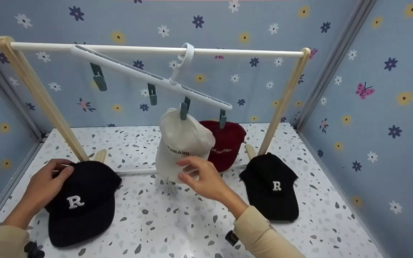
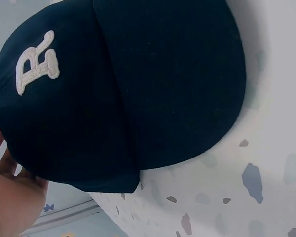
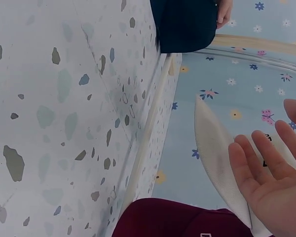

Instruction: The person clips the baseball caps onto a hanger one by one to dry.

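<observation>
At the left, my left hand (image 1: 45,184) pinches the back edge of a navy cap (image 1: 91,188) with a white R, thumb over the fabric; the left wrist view shows the cap's brim (image 2: 182,84) close up. My right hand (image 1: 206,177), fingers spread and slightly bent, is in front of a white cap (image 1: 185,134) and holds nothing. That cap hangs from a green clip (image 1: 184,111) on a white hanger (image 1: 127,70). Beside it, a dark red cap (image 1: 228,141) hangs from the end clip (image 1: 222,120). Two clips on the hanger's left half carry nothing.
The hanger hooks over the white rail (image 1: 249,52) of a wooden-legged rack (image 1: 281,104) and tilts down to the right. A black cap (image 1: 267,182) with a white R lies at the right on the speckled table (image 1: 149,229). Flowered panels (image 1: 382,125) enclose the back and sides.
</observation>
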